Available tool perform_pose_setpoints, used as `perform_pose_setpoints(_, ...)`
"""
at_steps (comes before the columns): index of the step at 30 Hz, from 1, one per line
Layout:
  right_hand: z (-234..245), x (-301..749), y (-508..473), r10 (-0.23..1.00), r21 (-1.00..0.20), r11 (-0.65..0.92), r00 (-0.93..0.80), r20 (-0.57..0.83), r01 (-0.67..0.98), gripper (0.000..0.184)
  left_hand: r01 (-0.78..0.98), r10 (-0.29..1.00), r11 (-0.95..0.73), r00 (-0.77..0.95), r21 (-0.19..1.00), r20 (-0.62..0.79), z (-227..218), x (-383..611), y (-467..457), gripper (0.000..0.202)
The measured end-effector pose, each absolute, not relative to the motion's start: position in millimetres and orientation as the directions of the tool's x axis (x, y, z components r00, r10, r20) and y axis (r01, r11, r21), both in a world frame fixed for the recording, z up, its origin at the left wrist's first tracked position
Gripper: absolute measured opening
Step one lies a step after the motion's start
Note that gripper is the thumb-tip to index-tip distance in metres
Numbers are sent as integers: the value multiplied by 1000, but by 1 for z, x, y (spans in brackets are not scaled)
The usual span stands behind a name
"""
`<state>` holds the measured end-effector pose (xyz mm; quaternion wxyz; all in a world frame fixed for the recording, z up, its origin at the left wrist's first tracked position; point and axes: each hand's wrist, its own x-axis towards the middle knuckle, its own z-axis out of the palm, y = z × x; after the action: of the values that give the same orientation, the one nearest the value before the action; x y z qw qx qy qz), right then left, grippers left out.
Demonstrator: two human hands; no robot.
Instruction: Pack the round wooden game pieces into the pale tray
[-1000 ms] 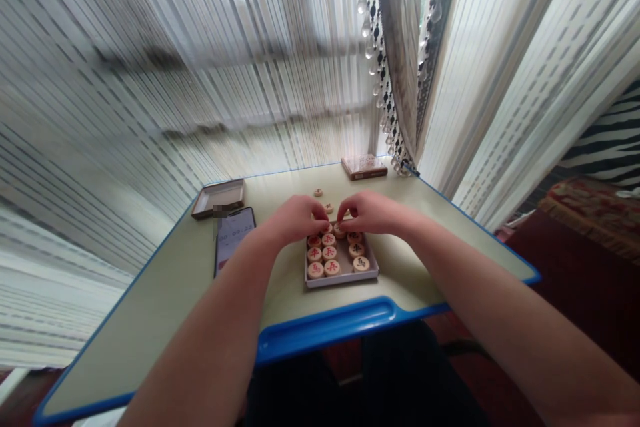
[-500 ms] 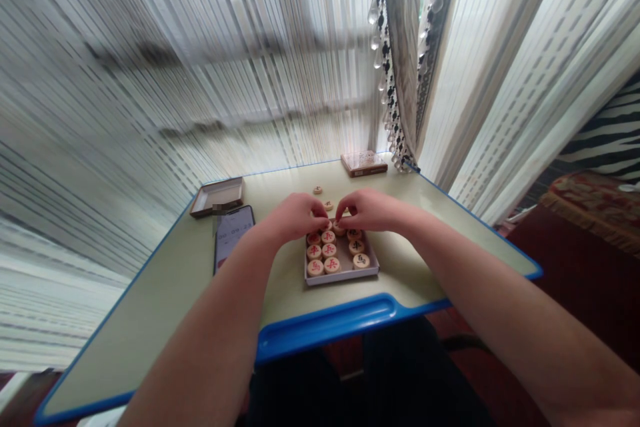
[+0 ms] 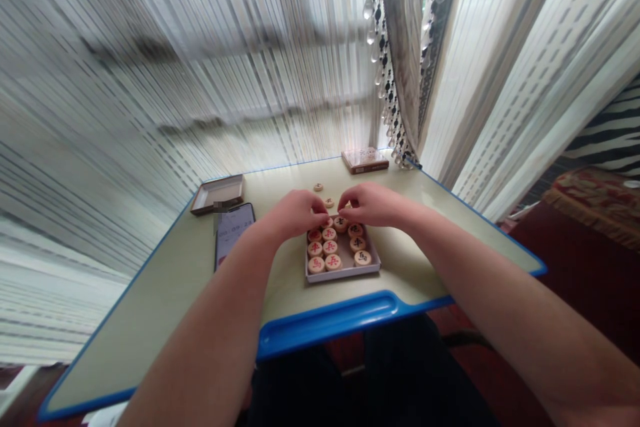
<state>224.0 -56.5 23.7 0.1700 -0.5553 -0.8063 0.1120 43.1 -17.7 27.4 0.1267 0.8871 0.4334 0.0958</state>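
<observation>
A shallow white box (image 3: 345,273) on the desk holds several round wooden chess pieces (image 3: 327,249) with red or black characters. My left hand (image 3: 295,212) hovers over the box's far left corner, fingers curled in a pinch at a piece there. My right hand (image 3: 373,203) is beside it over the far right part, fingers also pinched just above a black-marked piece (image 3: 341,222). What each pinch holds is hidden. Two loose pieces (image 3: 319,187) lie on the desk beyond the hands.
The pale green desk has a blue rim (image 3: 325,327). A phone (image 3: 231,235) lies left of the box, a box lid (image 3: 219,193) behind it. A small brown box (image 3: 365,160) sits at the far edge by striped curtains and a beaded tieback (image 3: 387,100).
Both hands drew slightly away from the box's near rows toward its far edge; a black-marked piece now shows under the right fingers. The view shifted a little.
</observation>
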Motion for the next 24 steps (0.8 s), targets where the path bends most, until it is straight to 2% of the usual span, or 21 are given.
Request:
perform_pose_setpoints(9,23,225,-55,939,-384,343,-302,165,857,23,752,793,-594,607,285,52,29,43,-19,26)
perform_pose_setpoints(13,15,229,-44,925,-427,362,-263,273,829,25,758,791,-611,580,228,192,26,42,-13,28)
perform_pose_setpoints(15,7,230,-35,881,-422,440,-289,374,793,28,764,781,-614,553,197,290,22,41,-8,31)
perform_pose_setpoints(17,-1,231,-27,846,-410,504,-339,412,760,29,786,784,-594,518,172,343,19,38,-2,35)
perform_pose_setpoints(21,-11,231,-17,864,-441,495,-374,336,748,30,828,827,-532,462,179,321,11,34,6,41)
perform_pose_setpoints(24,-12,232,-16,898,-488,434,-321,301,757,27,836,848,-514,462,193,258,6,33,8,41)
